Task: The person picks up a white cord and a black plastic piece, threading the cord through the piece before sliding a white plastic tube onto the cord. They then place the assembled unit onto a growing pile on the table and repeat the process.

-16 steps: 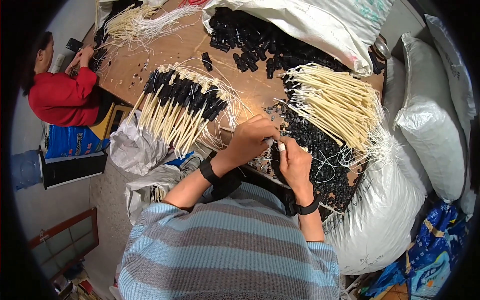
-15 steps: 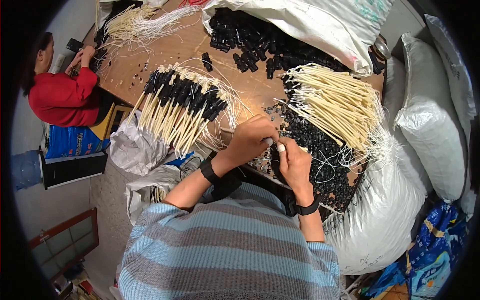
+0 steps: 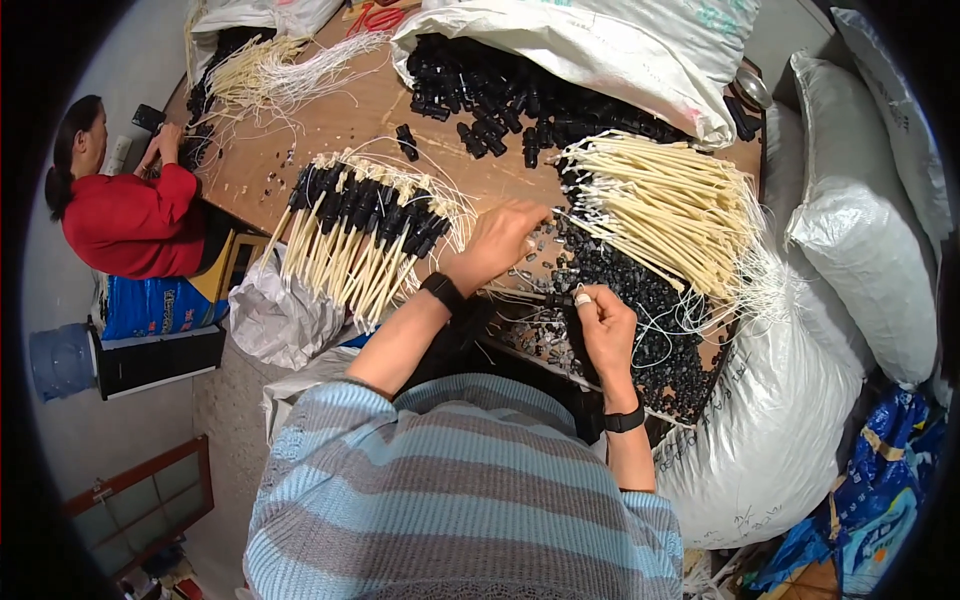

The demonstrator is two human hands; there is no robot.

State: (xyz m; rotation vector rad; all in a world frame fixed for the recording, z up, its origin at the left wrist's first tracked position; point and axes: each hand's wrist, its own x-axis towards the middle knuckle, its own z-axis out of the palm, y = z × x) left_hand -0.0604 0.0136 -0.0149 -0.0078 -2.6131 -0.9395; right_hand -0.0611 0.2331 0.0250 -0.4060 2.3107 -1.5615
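Observation:
My right hand point(image 3: 605, 325) pinches a black plastic socket point(image 3: 558, 299) with a pale sleeved wire running out to the left. White tape wraps a fingertip. My left hand point(image 3: 500, 240) reaches over the small parts, thumb and forefinger apart, near the white-tipped ends of a bundle of cream sleeved wires point(image 3: 670, 215); I see nothing held in it. Below and beside both hands spreads a heap of small black and grey pieces point(image 3: 650, 345). Left of my left hand lies a row of finished-looking black sockets on cream sleeved wires point(image 3: 365, 215).
A white woven sack point(image 3: 600, 45) spills black sockets point(image 3: 500, 100) at the table's point(image 3: 265, 165) far side. A lone socket point(image 3: 406, 142) lies nearer. Full white sacks point(image 3: 850, 200) crowd the right. A person in red point(image 3: 130, 220) works at the left end. Red scissors point(image 3: 375, 18) lie far back.
My hands were together; the left has moved up and away toward the wire bundle. My right hand has moved slightly right and down, and the socket in it now shows.

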